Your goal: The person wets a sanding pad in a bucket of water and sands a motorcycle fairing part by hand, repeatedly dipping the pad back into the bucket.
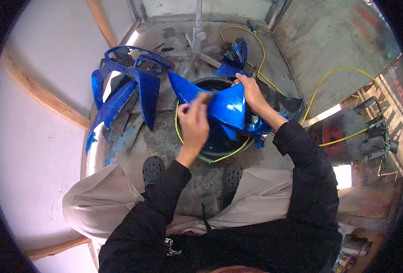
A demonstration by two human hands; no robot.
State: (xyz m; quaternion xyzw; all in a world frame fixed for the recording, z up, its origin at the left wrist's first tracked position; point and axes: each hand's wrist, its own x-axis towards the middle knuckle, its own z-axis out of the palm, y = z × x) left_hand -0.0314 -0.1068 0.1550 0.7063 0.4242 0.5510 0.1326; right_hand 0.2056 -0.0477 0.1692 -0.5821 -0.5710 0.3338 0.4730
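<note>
Black sleeves [310, 157] lead to the left hand [193, 125], blurred against the blue panel [230, 108]; I cannot tell whether its grip pinches anything. The panel is over the basin [208, 83], its far edge pinched in the right hand's [254, 94] grip; hard pressure could twist it free.

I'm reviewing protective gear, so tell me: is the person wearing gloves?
No, bare skin shows on both the left hand and the right hand, which grips the blue panel.
</note>
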